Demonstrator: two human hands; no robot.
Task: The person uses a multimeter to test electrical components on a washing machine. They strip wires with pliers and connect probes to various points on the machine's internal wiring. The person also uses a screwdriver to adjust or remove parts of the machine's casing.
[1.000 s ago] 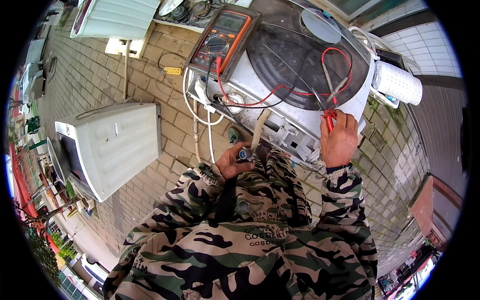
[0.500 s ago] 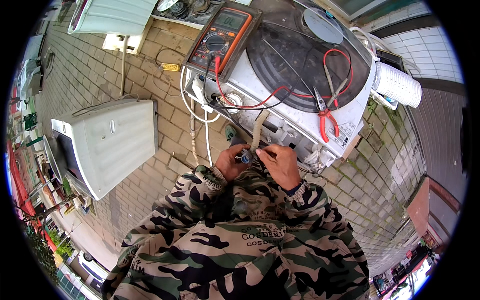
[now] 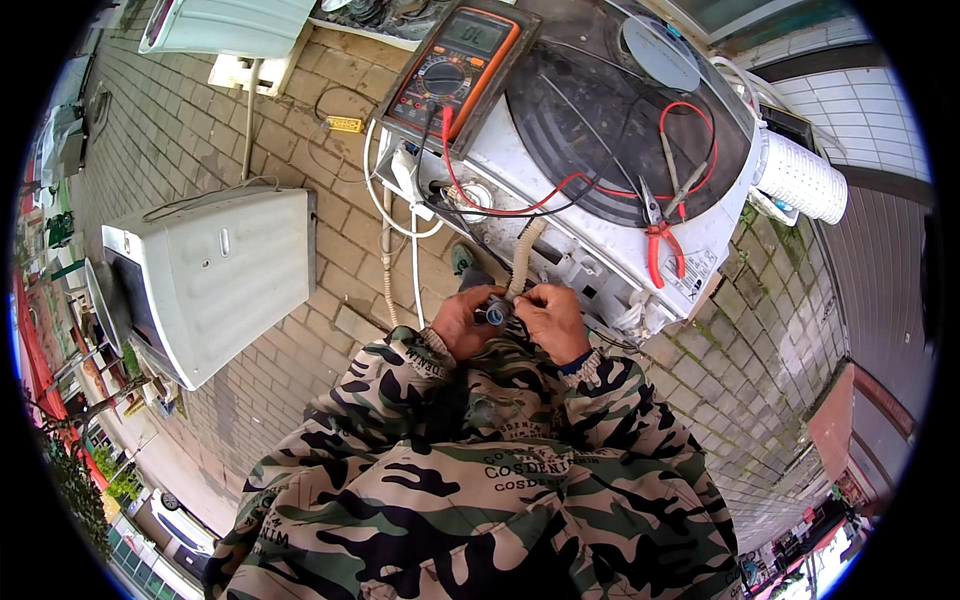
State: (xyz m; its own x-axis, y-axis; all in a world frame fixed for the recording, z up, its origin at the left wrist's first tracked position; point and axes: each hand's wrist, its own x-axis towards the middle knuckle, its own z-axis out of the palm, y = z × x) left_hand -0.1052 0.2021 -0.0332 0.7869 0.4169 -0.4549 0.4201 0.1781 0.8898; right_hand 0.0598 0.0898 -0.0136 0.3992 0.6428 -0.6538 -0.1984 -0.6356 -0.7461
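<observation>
My left hand (image 3: 463, 322) is closed round a grey pipe fitting (image 3: 497, 313) with a blue inside, its open end turned up toward me. A beige corrugated hose (image 3: 524, 252) runs from the white machine's side down to this fitting. On the fitting's other side my right hand (image 3: 556, 326) has thumb and fingers pinched together at the hose's lower end; its fingertips are partly hidden. Beyond both hands lies the white washing machine (image 3: 480, 146) with its side opened up. Both hands are just in front of it, over my lap.
An orange-edged multimeter (image 3: 446, 76) lies on the machine with red and black leads. Red-handled pliers (image 3: 662, 245) and test probes (image 3: 680, 178) rest to its right. A white ribbed duct (image 3: 805, 178) sits at the far right, another white appliance (image 3: 215, 285) on the paving at left.
My right hand has moved slightly left, its fingers now closer in against the hose and fitting. The left hand keeps its hold. The whole view has shifted a little.
</observation>
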